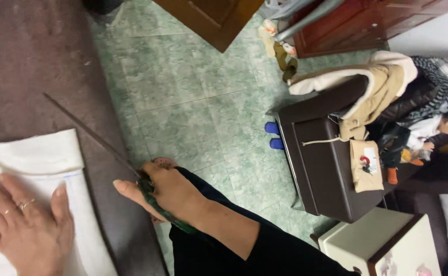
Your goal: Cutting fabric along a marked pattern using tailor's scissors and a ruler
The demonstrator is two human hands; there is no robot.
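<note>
At lower left of the frame, the left hand (22,225) lies flat, its grip released, on a folded white cloth (40,163) spread over the dark brown surface (30,66). Just right, the right hand (168,189) clenches green-handled scissors (132,166), blades pointing toward the upper left beside the cloth's edge.

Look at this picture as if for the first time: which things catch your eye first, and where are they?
At bottom left, the left hand lies flat on folded white cloth spread over a dark brown surface. Beside it, the right hand has its grip closed on green-handled scissors, blades pointing up-left. At right, a dark chair piled with coats stands on the green tiled floor.
</note>
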